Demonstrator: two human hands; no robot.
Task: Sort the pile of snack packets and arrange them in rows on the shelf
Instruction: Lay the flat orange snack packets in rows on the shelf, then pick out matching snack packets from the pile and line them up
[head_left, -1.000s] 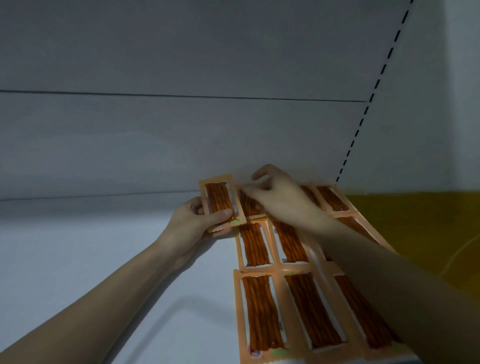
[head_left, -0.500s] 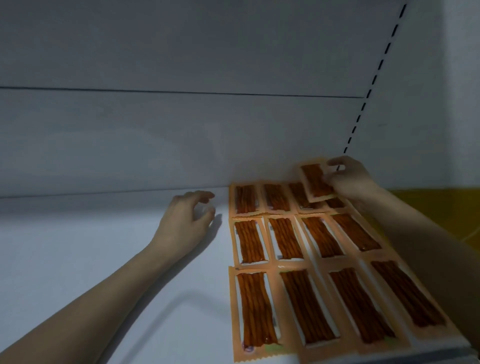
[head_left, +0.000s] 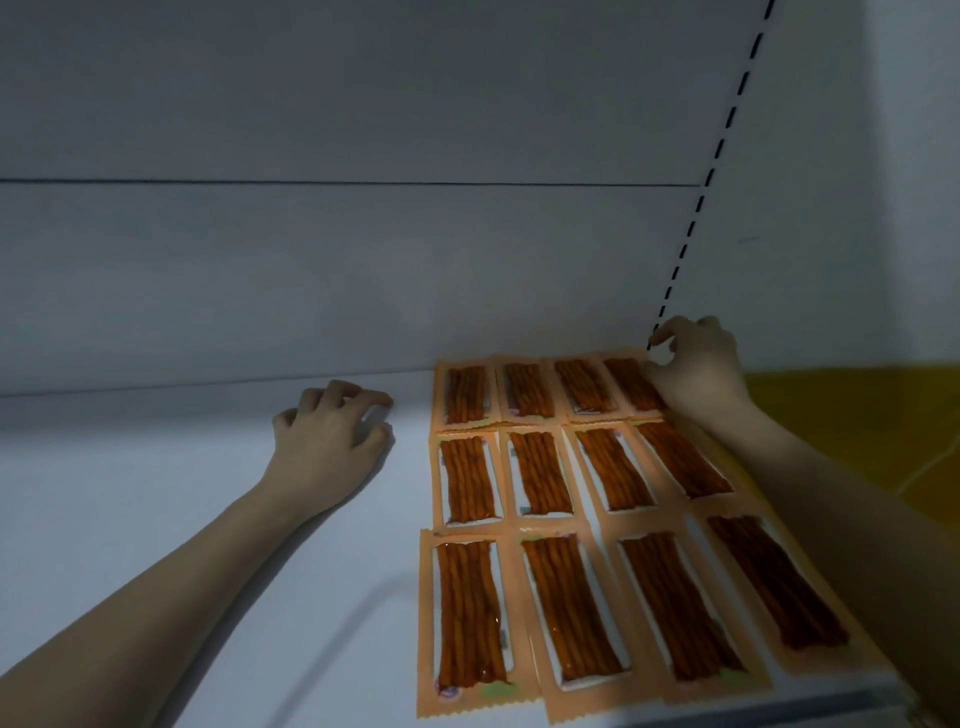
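Orange snack packets with brown sticks lie flat in three rows on the right part of the white shelf (head_left: 156, 493). The front-left packet (head_left: 470, 618) is the nearest one. My right hand (head_left: 701, 369) is at the back right corner. Its thumb and forefinger pinch the far corner of the back-right packet (head_left: 626, 387), which lies flat in the back row. My left hand (head_left: 327, 436) rests on the bare shelf to the left of the packets. Its fingers are loosely curled and hold nothing.
The shelf's grey back panel (head_left: 363, 286) rises right behind the back row. A slotted upright (head_left: 719, 150) runs up at the right. Yellow floor (head_left: 857, 415) shows past the shelf's right side. The left half of the shelf is bare white surface.
My right hand carried a packet to the back right corner and laid it flat in the back row. My left hand let go of its packet and came to rest on the shelf.
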